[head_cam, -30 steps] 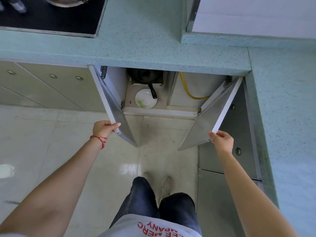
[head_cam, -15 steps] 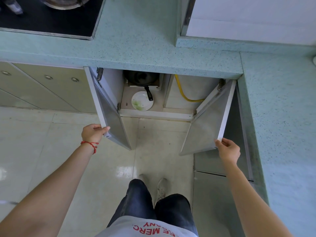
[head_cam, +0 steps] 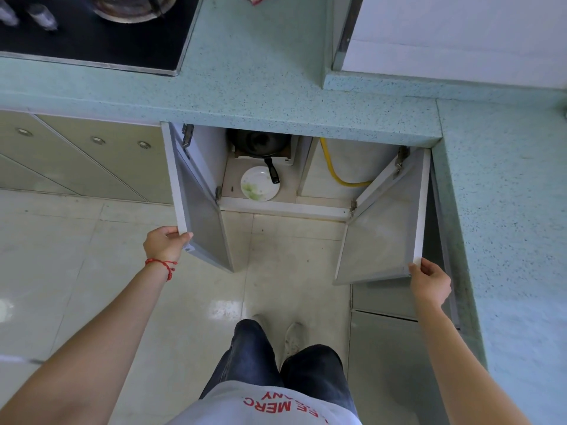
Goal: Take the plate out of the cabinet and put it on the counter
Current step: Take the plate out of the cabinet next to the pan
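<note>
A white plate [head_cam: 259, 184] with a green pattern lies flat on the floor of the open cabinet [head_cam: 282, 207], near its front edge. A black pan's handle [head_cam: 272, 173] overlaps the plate's far right rim. My left hand [head_cam: 165, 242] grips the lower corner of the left cabinet door [head_cam: 196, 197]. My right hand [head_cam: 429, 282] grips the lower corner of the right cabinet door [head_cam: 386, 228]. Both doors stand swung wide. The speckled teal counter [head_cam: 260, 87] runs above the cabinet and turns down the right side.
A black pan [head_cam: 259, 142] sits at the back of the cabinet on a box. A yellow hose [head_cam: 333, 170] curves through the right compartment. A black cooktop [head_cam: 92, 38] with a pot occupies the counter's left end. My legs and shoes stand on the pale tiled floor [head_cam: 76, 271].
Both doors have swung further apart as my hands pulled them outward. The view has shifted back, so the cabinet sits higher and smaller in the picture.
</note>
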Demonstrator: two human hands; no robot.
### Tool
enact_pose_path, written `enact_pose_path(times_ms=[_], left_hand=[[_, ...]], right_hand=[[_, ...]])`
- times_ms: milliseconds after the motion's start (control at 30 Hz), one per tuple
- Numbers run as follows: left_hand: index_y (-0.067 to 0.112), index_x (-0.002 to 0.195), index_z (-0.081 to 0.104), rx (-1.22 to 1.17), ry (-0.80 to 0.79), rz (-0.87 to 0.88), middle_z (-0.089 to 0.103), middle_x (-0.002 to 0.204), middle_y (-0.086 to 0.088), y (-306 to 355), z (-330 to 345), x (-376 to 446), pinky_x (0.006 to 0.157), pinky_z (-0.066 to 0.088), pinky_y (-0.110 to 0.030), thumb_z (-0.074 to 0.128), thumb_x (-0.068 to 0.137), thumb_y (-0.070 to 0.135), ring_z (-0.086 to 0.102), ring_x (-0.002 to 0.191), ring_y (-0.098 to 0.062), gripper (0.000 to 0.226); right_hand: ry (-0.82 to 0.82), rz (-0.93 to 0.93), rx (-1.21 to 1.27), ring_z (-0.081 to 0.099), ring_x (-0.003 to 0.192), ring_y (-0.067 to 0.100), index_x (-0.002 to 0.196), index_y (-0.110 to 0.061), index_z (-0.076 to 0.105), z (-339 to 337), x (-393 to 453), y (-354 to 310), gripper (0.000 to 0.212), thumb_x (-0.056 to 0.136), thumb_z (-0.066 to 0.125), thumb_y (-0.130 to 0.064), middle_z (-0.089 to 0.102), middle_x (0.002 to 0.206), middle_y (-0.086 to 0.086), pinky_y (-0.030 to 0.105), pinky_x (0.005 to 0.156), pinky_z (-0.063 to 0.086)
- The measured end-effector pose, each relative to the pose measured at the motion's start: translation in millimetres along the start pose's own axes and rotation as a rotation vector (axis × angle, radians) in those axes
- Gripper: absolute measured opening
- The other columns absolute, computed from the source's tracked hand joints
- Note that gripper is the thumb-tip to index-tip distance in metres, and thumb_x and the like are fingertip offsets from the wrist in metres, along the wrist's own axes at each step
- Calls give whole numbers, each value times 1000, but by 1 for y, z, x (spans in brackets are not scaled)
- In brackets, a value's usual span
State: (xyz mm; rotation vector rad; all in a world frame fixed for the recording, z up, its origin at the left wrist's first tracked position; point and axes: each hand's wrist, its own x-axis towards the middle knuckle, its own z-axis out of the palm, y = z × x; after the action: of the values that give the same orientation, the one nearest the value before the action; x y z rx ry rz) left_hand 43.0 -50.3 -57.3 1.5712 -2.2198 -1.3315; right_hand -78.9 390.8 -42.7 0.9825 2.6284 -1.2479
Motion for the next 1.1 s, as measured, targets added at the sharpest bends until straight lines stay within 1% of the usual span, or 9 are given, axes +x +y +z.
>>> enact_pose_path(times_ms=[100, 167, 267, 300, 400, 600, 733, 867, 1100], left_hand=[[-1, 84, 68, 34, 17, 33, 70, 86, -21, -3, -5, 1, 75, 42, -29, 72, 72, 12, 62, 80, -31, 18], [-2, 75, 66, 76, 24, 67, 70, 82, -24, -6, -9, -1, 70, 38, -26, 71, 73, 10, 63, 80, -35, 13], [-1, 64, 57, 156, 63, 167, 63, 75, -28, -7, -14, -8, 63, 38, -28, 66, 73, 2, 59, 75, -38, 13], [-4, 73, 60, 174, 86, 208, 63, 84, -30, -5, -15, -12, 69, 43, -33, 65, 74, 0, 59, 83, -39, 6], [-6, 108, 59, 168, 112, 380, 59, 113, -31, 6, -11, -26, 94, 43, -46, 64, 78, 1, 55, 107, -42, 32], [1, 123, 51, 146, -130, 529, 55, 129, -20, 28, 11, -53, 99, 32, -31, 56, 88, 17, 49, 121, -32, 39], [1, 128, 45, 383, -225, 755, 50, 135, -20, 32, 25, -57, 106, 30, -39, 50, 91, 23, 42, 128, -33, 44], [7, 137, 32, 598, -290, 796, 34, 148, -13, 29, 38, -53, 112, 25, -47, 39, 94, 32, 24, 139, -26, 50], [12, 141, 23, 693, -329, 800, 25, 153, -8, 32, 52, -43, 115, 15, -43, 34, 95, 34, 16, 142, -22, 52]], right_hand=[[4, 1, -5, 58, 103, 30, 116, -8, 59, 0, -2, 1, 30, 86, 56, -11, 65, 114, 14, 35, 84, 42], [4, -7, -18, 58, 103, 31, 117, -8, 57, -1, -5, 2, 31, 86, 54, -10, 64, 115, 15, 35, 84, 43], [27, -55, -89, 51, 116, 35, 125, -6, 49, 1, -16, 0, 39, 86, 54, -9, 56, 126, 18, 47, 100, 41], [34, -101, -119, 48, 120, 36, 126, -5, 48, 3, -20, -1, 40, 86, 54, -8, 54, 130, 19, 52, 104, 37], [-33, -255, -154, 42, 125, 36, 125, -2, 48, 12, -38, -8, 40, 86, 54, -6, 50, 133, 20, 51, 108, 32], [-261, -488, -160, 43, 126, 31, 126, -3, 47, 51, -86, -35, 38, 89, 52, -9, 51, 133, 18, 39, 107, 31], [-381, -662, -258, 41, 127, 29, 128, -5, 46, 83, -113, -49, 39, 91, 50, -15, 50, 134, 15, 39, 108, 31], [-436, -776, -340, 38, 130, 27, 131, -7, 43, 110, -129, -59, 41, 92, 48, -19, 47, 138, 13, 38, 109, 27], [-508, -847, -461, 31, 134, 26, 135, -8, 37, 136, -127, -69, 44, 94, 43, -24, 42, 143, 12, 40, 113, 22]])
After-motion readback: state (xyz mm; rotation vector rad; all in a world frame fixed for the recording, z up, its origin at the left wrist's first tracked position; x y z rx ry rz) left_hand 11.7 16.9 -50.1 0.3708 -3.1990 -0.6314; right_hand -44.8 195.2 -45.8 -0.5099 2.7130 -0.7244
